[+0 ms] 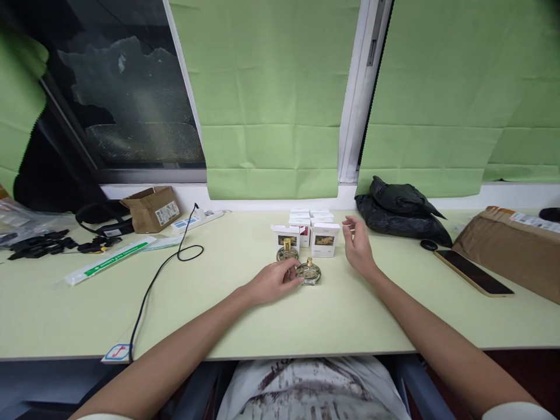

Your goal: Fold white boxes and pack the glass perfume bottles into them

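Observation:
Two round glass perfume bottles with gold caps stand on the table in front of small white boxes. My left hand (275,282) has its thumb and fingers at the left edge of the front perfume bottle (310,273), pinching it while it stands upright. Just behind my fingers is the rear perfume bottle (287,251), its lower part partly covered. My right hand (359,248) rests to the right of a closed white box (324,240), fingers loosely apart and holding nothing. Behind the rear bottle stands another white box (280,230) with its top flap raised.
More white boxes (300,220) are grouped behind. To the right lie a black plastic bag (402,213), a phone (475,273) and a large cardboard box (511,251). A black cable (161,268), an open carton (151,210) and a power strip (199,220) occupy the left.

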`<control>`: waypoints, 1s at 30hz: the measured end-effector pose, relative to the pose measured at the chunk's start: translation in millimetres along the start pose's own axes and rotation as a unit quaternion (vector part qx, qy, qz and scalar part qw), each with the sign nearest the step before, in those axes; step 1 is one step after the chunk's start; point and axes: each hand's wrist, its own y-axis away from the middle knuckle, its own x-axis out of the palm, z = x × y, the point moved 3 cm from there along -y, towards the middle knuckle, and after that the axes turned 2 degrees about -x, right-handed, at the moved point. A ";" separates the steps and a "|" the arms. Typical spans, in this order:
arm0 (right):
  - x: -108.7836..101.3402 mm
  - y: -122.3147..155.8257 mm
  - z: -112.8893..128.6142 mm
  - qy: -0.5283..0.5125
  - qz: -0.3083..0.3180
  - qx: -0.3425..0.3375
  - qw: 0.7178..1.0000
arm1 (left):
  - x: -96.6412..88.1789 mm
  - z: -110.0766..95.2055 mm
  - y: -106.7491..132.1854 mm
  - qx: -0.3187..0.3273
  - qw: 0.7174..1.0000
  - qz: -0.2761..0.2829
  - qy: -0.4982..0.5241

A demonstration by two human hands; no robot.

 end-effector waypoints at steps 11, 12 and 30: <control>14.6 22.0 -51.1 0.250 0.148 0.069 0.954 | 1.9 3.1 -0.9 0.001 1.000 -0.008 -0.006; 15.2 22.7 -50.9 0.247 0.152 0.066 0.955 | 1.8 2.8 -0.9 0.002 1.000 -0.008 -0.007; -1.0 21.4 72.3 -0.104 -0.010 -0.110 0.988 | 3.0 3.9 -1.1 0.006 1.000 -0.008 -0.014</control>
